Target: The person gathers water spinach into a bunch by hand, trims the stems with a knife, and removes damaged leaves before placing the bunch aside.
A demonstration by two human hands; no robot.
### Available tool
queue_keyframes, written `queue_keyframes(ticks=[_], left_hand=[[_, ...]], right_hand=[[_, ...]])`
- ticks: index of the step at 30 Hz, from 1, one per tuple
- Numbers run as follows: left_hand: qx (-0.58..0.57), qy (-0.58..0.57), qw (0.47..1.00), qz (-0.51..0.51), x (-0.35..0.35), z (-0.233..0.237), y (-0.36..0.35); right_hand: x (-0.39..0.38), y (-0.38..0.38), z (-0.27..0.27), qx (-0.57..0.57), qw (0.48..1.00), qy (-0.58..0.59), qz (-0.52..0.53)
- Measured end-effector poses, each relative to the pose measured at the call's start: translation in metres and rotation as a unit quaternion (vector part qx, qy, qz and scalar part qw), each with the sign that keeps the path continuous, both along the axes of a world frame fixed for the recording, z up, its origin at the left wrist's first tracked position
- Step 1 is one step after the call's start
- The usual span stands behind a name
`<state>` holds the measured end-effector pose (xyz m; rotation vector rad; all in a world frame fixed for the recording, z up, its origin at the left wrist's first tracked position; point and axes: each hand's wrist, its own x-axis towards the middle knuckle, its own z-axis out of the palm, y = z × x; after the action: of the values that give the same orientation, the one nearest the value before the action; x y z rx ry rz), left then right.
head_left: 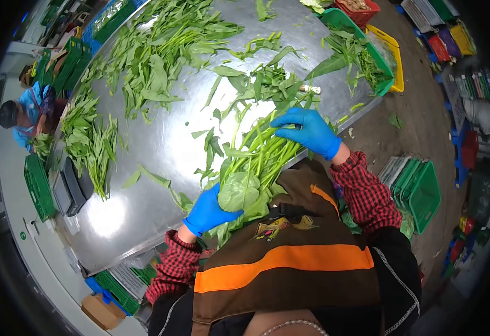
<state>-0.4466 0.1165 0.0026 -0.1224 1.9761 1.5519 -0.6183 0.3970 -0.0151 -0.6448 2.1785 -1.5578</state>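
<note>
A bunch of water spinach [259, 151] lies across the table's near edge in front of my apron, its leaves toward the left and its stems toward the right. My left hand [208, 213], in a blue glove, is wrapped round the leafy end, thumb on top and the other fingers hidden beneath the leaves. At the stem end is my right hand [310, 133], also blue-gloved, its bent fingers and thumb closed on some stems. Loose leaves and cut stems [267, 81] lie just beyond the bunch.
The metal table [161, 137] bears a large heap of greens [161, 67] and a smaller bundle [96, 145]. A green crate [387, 84] with greens stands at the right edge, beside a yellow crate [399, 67]. Another person [29, 117] holds greens at the far left.
</note>
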Motion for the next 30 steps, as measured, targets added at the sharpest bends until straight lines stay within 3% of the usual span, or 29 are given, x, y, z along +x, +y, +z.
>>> queue_keyframes(ticks=[2,3,6,7,10,12,13,15,17,18,19,20,22,23,25,26,28,30], left_hand=[[-0.190,0.125,0.972,-0.056,-0.009,0.006,-0.006],[-0.229,0.175,0.956,-0.052,-0.012,0.000,-0.012],[-0.313,0.235,0.919,-0.039,-0.029,0.006,-0.023],[-0.328,0.290,0.898,-0.035,-0.032,0.002,-0.030],[-0.405,0.307,0.859,-0.065,-0.040,-0.013,-0.053],[-0.420,0.335,0.842,-0.054,-0.044,-0.017,-0.062],[-0.428,0.336,0.838,-0.045,-0.047,-0.013,-0.064],[-0.454,0.343,0.822,-0.034,-0.051,-0.006,-0.064],[-0.458,0.347,0.818,-0.031,-0.058,-0.006,-0.062],[-0.462,0.350,0.814,-0.028,-0.062,-0.006,-0.059],[-0.462,0.356,0.812,-0.032,-0.066,-0.008,-0.056],[-0.453,0.376,0.808,-0.019,-0.070,-0.011,-0.053],[-0.442,0.397,0.804,-0.006,-0.074,-0.013,-0.051],[-0.450,0.404,0.796,-0.014,-0.074,-0.013,-0.053],[-0.460,0.406,0.789,-0.015,-0.071,-0.014,-0.061],[-0.469,0.442,0.764,-0.014,-0.069,-0.016,-0.068],[-0.479,0.475,0.738,-0.008,-0.065,-0.021,-0.081],[-0.516,0.484,0.706,-0.036,-0.063,-0.028,-0.094]], right_hand=[[-0.001,-0.001,-0.010,-0.019,0.999,0.037,-0.017],[-0.006,0.004,-0.022,0.023,0.994,0.072,-0.075],[-0.031,0.019,-0.056,0.102,0.943,0.216,-0.232],[-0.036,0.024,-0.060,0.097,0.943,0.220,-0.230],[-0.050,0.041,-0.066,0.133,0.929,0.194,-0.285],[-0.069,0.067,-0.077,0.142,0.848,0.266,-0.436],[-0.071,0.072,-0.079,0.139,0.848,0.267,-0.437],[-0.068,0.078,-0.056,0.287,0.815,0.349,-0.362],[-0.041,0.018,-0.008,0.072,0.921,0.252,-0.289],[-0.021,-0.010,-0.004,-0.034,0.973,0.091,-0.210],[-0.006,-0.031,-0.002,-0.013,0.991,0.066,-0.113],[0.006,-0.054,0.025,0.042,0.975,0.205,-0.072],[0.008,-0.072,0.000,0.125,0.949,0.284,-0.050],[0.005,-0.071,-0.017,0.055,0.951,0.288,-0.095],[-0.002,-0.058,-0.020,-0.041,0.978,0.083,-0.185],[-0.013,-0.044,-0.039,-0.055,0.965,0.074,-0.245],[-0.039,-0.007,-0.054,-0.022,0.946,0.078,-0.315],[-0.053,0.020,-0.071,0.040,0.954,0.037,-0.294]])
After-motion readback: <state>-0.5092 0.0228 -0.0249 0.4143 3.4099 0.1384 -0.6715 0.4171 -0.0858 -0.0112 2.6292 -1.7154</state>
